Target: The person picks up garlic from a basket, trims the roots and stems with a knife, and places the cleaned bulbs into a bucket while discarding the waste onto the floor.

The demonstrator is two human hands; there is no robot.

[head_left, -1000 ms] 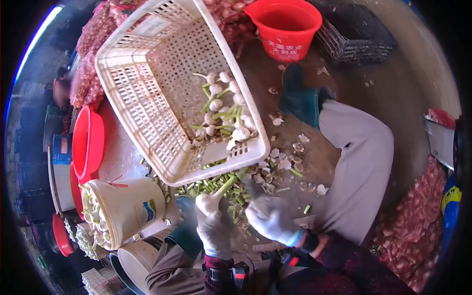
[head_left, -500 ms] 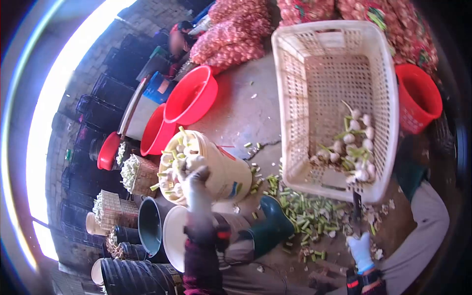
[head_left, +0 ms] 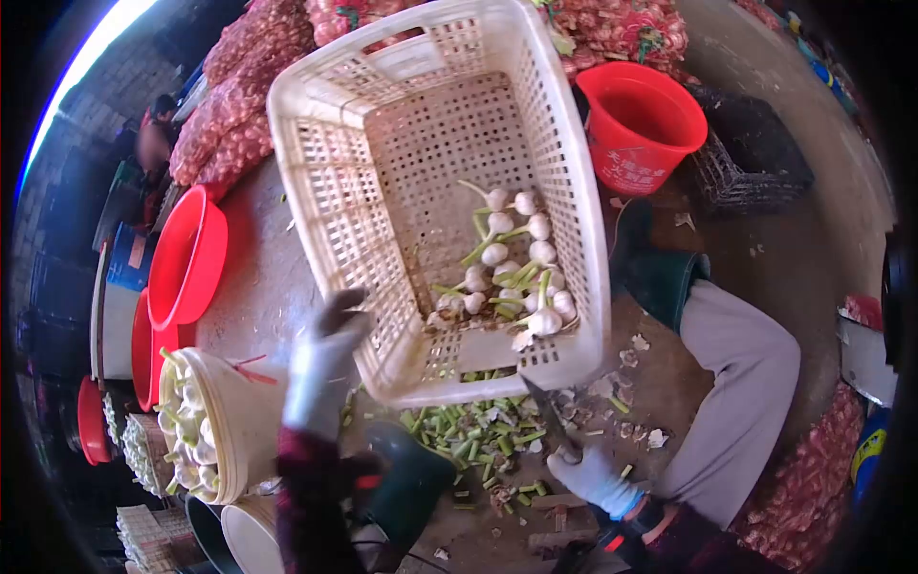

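Observation:
My left hand (head_left: 325, 368), in a white glove with dark fingertips, is beside the near left corner of a white plastic crate (head_left: 320, 206). Its fingers are stretched out, slightly blurred, and nothing shows in them. In my right hand (head_left: 595, 478), also gloved, is a knife (head_left: 550, 416) with a dark blade, its tip close to the crate's near rim. Inside the crate, garlic bulbs (head_left: 543, 320) with short green stems lie in the near right part. More trimmed garlic (head_left: 196, 435) fills a white bucket (head_left: 251, 421) to the left of my left hand.
Cut green stems (head_left: 473, 430) litter the floor between my boots. A red bucket (head_left: 643, 124) and a black crate (head_left: 746, 158) stand to the right. Red tubs (head_left: 186, 263) are at left, mesh sacks of garlic (head_left: 229, 100) behind. Another person (head_left: 158, 134) is at far left.
My left hand has moved from the garlic in the white bucket to the crate's near left corner. The view has swung right. My right hand still holds the knife.

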